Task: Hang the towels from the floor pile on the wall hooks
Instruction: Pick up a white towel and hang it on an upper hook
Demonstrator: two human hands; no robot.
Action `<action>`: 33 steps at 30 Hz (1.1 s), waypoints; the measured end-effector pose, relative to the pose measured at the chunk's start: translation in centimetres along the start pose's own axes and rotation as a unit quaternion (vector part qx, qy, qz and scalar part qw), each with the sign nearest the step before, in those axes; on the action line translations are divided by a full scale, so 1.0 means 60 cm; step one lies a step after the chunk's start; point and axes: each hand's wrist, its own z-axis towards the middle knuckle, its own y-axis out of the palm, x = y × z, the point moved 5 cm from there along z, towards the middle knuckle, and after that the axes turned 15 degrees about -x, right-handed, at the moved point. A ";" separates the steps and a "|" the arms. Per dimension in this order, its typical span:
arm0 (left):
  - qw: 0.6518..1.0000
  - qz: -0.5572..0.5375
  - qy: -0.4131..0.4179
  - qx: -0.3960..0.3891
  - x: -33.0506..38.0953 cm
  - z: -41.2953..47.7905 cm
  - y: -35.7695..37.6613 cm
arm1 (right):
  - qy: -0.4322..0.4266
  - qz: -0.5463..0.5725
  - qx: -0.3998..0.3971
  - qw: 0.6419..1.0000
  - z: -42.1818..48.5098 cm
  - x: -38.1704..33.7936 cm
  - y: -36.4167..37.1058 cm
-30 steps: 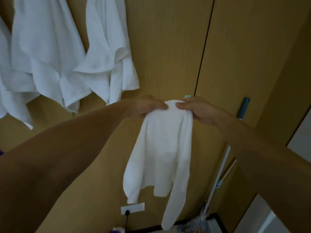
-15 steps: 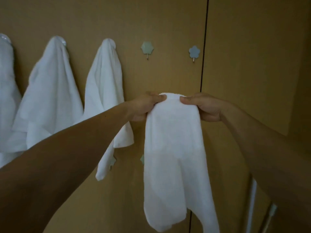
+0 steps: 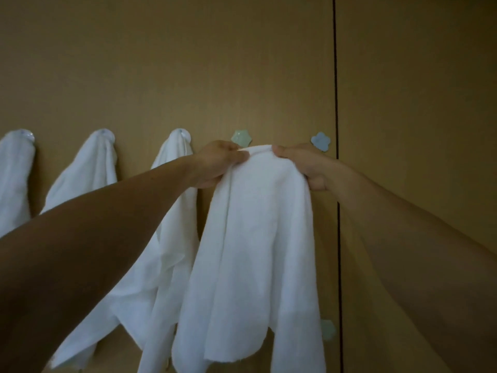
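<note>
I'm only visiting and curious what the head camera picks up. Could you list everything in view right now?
held towel: one, white, centre, hanging from both hands
hung towels: three, white, on hooks at left
green hook: one, pale green, just above the left hand, bare
blue hook: one, pale blue, just above the right hand, bare
lower hook: one, pale green, low, by the held towel's right edge
wall: one, tan wood, behind everything
seam: one, dark, vertical, right of the blue hook
left hand: one, pinches the held towel's top
right hand: one, pinches the held towel's top
</note>
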 end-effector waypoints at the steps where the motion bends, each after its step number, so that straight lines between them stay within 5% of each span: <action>1: 1.000 0.019 0.009 0.021 0.005 0.008 -0.013 | -0.002 0.011 -0.007 1.000 0.012 -0.004 -0.002; 7: 0.989 0.052 0.082 0.111 0.031 0.058 -0.076 | -0.044 -0.014 0.033 0.998 0.099 -0.025 -0.021; 10: 0.976 0.109 0.123 0.145 0.039 0.080 -0.100 | -0.115 -0.122 0.109 0.980 0.148 -0.040 -0.033; 14: 0.930 0.296 0.116 0.182 0.035 0.103 -0.110 | -0.216 -0.314 0.181 0.906 0.172 -0.057 -0.030; 20: 0.814 0.496 0.200 0.229 -0.021 0.101 -0.083 | -0.185 -0.609 0.206 0.743 0.161 -0.007 0.014; 23: 0.804 0.507 0.219 0.219 -0.041 0.089 -0.072 | -0.178 -0.586 0.214 0.761 0.155 0.010 0.022; 28: 0.849 0.468 0.155 0.188 -0.050 0.076 -0.056 | -0.145 -0.555 0.209 0.792 0.144 0.025 0.032; 31: 0.837 0.503 0.132 0.168 -0.054 0.072 -0.048 | -0.148 -0.560 0.201 0.790 0.137 0.035 0.041; 33: 0.834 0.514 0.119 0.162 -0.054 0.065 -0.043 | -0.150 -0.508 0.195 0.825 0.133 0.042 0.042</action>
